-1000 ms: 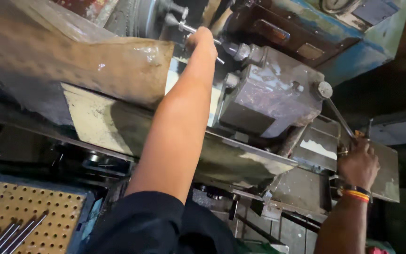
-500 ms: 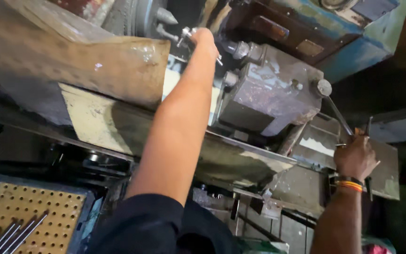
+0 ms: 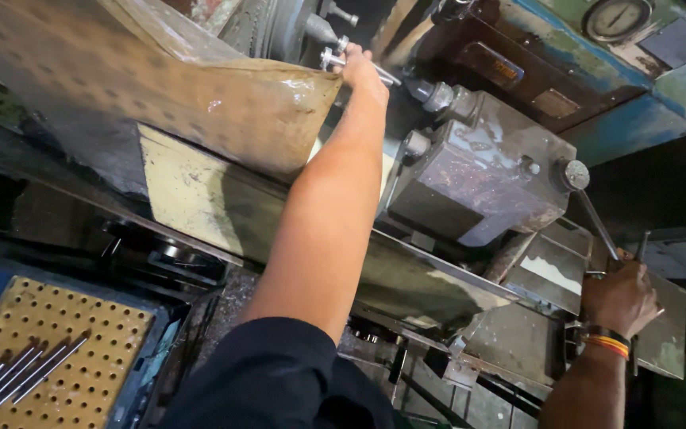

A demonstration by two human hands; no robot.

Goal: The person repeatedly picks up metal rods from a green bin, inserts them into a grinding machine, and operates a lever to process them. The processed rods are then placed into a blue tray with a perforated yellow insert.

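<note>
My left hand (image 3: 361,70) reaches far up to the lathe's chuck area and grips a thin metal rod (image 3: 335,57) held there. A brown greasy guard cover (image 3: 200,87) sits just left of that arm. My right hand (image 3: 619,295), with an orange band at the wrist, is closed on the lower end of a long steel lever (image 3: 593,213) topped by a round knob, at the right side of the grey carriage block (image 3: 478,179).
A yellow perforated tray (image 3: 49,334) with several thin steel rods lies at the lower left. A blue machine housing with a round gauge (image 3: 617,16) stands at the upper right. Dark metal trays and the machine bed fill the space below.
The view has shifted a little. My right hand has risen slightly along the lever. My left hand stays at the chuck on the rod.
</note>
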